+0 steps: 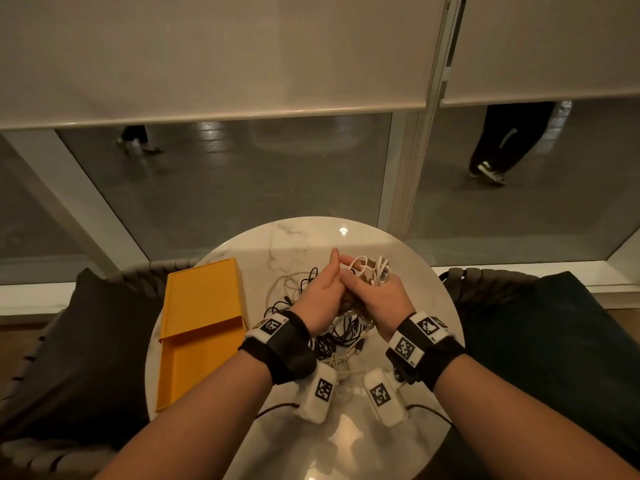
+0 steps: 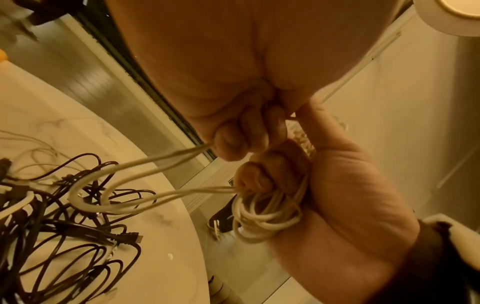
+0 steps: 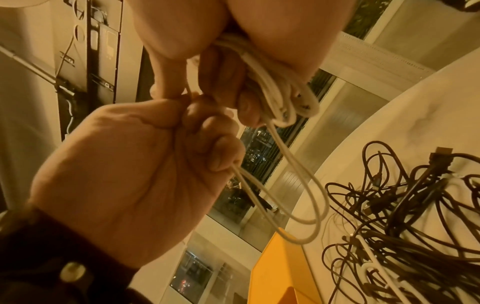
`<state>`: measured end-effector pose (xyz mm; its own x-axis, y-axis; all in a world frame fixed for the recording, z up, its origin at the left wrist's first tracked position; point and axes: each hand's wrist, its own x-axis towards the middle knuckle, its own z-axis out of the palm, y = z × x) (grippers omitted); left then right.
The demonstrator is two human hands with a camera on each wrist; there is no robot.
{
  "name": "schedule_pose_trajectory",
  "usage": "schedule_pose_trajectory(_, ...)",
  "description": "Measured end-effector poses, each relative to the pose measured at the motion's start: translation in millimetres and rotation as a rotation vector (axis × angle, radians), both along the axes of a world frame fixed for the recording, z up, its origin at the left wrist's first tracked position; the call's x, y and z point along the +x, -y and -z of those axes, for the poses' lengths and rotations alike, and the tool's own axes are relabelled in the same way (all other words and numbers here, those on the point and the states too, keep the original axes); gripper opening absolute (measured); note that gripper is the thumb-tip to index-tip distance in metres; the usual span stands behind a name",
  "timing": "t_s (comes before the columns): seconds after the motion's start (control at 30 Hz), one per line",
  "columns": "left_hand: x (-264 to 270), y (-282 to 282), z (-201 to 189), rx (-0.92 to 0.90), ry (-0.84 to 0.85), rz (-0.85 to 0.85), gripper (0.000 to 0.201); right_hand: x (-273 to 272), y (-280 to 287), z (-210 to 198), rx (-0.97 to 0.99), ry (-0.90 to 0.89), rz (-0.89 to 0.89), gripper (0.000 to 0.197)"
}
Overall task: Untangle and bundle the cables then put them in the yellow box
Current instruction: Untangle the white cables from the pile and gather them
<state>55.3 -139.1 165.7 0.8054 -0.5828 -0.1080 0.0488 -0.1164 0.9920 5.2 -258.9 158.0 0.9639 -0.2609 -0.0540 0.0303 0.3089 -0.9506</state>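
Note:
Both hands meet above a round marble table [image 1: 301, 237]. My right hand [image 1: 384, 303] [image 2: 337, 185] [image 3: 221, 61] grips a small coil of white cable [image 1: 369, 270] [image 2: 262, 218] [image 3: 280, 96], its fingers curled round it. My left hand [image 1: 320, 299] [image 2: 233, 142] [image 3: 130, 174] is closed on the same cable's free length, and two loose loops [image 2: 103, 189] [image 3: 306, 205] hang between the fists. A tangle of black and white cables [image 1: 332, 334] [image 2: 64, 226] [image 3: 402, 216] lies on the table under the hands. The yellow box [image 1: 201, 306] [image 3: 280, 273] lies open at the table's left edge.
Dark-cushioned chairs [image 1: 86, 341] [image 1: 554, 323] flank the table on both sides. A glass wall with lowered blinds stands just beyond the table's far edge, and a person's legs [image 1: 498, 143] show behind the glass.

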Motion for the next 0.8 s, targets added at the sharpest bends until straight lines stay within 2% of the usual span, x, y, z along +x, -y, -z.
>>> schedule_pose_trajectory(0.07, 0, 3, 3, 0.008, -0.049, 0.006, 0.056, 1, -1, -2, -0.053, -0.041, 0.077, 0.028)
schedule_pose_trajectory(0.13, -2, 4, 7, 0.063, -0.010, 0.051, 0.081, 4, 5, 1, -0.069, -0.114, 0.167, 0.032)
schedule_pose_trajectory(0.2, -6, 0, 11, 0.134, 0.074, 0.099, 0.086, 7, 15, 2, 0.032, -0.176, 0.192, 0.039)
schedule_pose_trajectory(0.27, -9, -7, 16, 0.192, 0.149, 0.086, 0.078, 8, 23, -5, 0.260, -0.143, 0.176, 0.042)
schedule_pose_trajectory(0.37, -12, -17, 20, 0.144, 0.219, 0.059, 0.062, 5, 26, -15, 0.480, -0.053, 0.152, 0.051)
schedule_pose_trajectory(0.5, -10, -30, 17, 0.190, 0.337, 0.014, 0.028, 2, 23, -17, 0.559, -0.008, 0.132, 0.049)
schedule_pose_trajectory(0.57, -9, -37, 18, 0.231, 0.375, 0.016, 0.019, 0, 23, -15, 0.544, -0.016, 0.139, 0.044)
schedule_pose_trajectory(0.67, -8, -45, 21, 0.354, 0.501, -0.003, 0.023, -2, 20, -14, 0.508, -0.012, 0.134, 0.028)
schedule_pose_trajectory(0.73, -5, -54, 21, 0.390, 0.489, -0.038, 0.029, -4, 18, -15, 0.525, -0.015, 0.138, 0.033)
schedule_pose_trajectory(0.8, 0, -63, 20, 0.420, 0.507, 0.002, 0.034, -5, 18, -16, 0.536, -0.026, 0.135, 0.044)
